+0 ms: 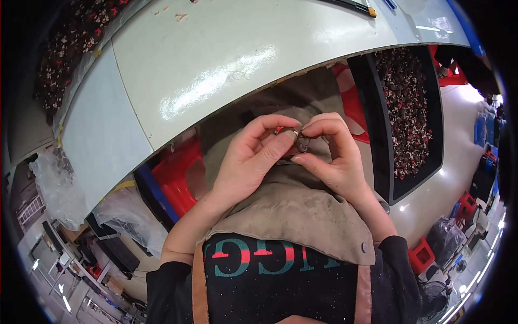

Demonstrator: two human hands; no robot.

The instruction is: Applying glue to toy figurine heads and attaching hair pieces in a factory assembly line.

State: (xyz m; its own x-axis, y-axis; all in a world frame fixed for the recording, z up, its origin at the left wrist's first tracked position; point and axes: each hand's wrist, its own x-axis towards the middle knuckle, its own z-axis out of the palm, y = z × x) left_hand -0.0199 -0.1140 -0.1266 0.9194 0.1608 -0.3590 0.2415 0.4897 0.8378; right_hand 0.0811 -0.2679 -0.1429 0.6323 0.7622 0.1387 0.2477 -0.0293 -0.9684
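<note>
Over my lap, in front of the brown apron (pixel 313 191), my two hands meet around a small dark brown piece (pixel 303 144) with a spot of red on its left side. My left hand (pixel 253 154) is closed on it, thumb and forefinger pinched together. My right hand (pixel 340 154) grips the same piece from the right, forefinger at its top and thumb below. Fingers cover much of the piece, so its exact kind cannot be made out.
A white table (pixel 162 65) curves ahead, with a pile of small brown, red and cream pieces (pixel 75 54) at its far left. A cutter knife (pixel 356 7) lies at the far edge. On the right stands a black bin (pixel 438 146) of similar pieces. A red stool (pixel 175 175) is below the table.
</note>
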